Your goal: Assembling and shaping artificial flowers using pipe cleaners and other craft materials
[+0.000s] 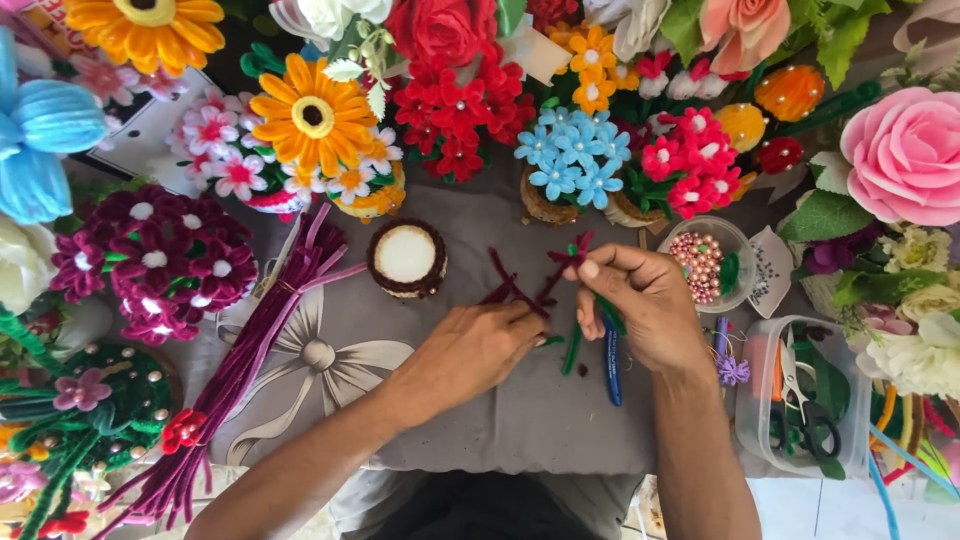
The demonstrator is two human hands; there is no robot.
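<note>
Hands meet over a grey cloth printed with a pale bow (330,355). The right hand (640,305) pinches a small maroon flower of twisted fuzzy craft wire (570,253) between thumb and forefinger, holding it upright above the cloth on its green fuzzy-wire stem (572,350). The left hand (470,348) closes its fingertips on the maroon wire strands (510,285) trailing from the bloom, though how tightly is hard to tell at this angle. This looks like the petal-shaping step. Further bending calls for a steady pinch at the flower's centre. A long bundle of maroon fuzzy wires (240,365) lies to the left, a clear cup of pink beads (700,262) to the right.
</note>
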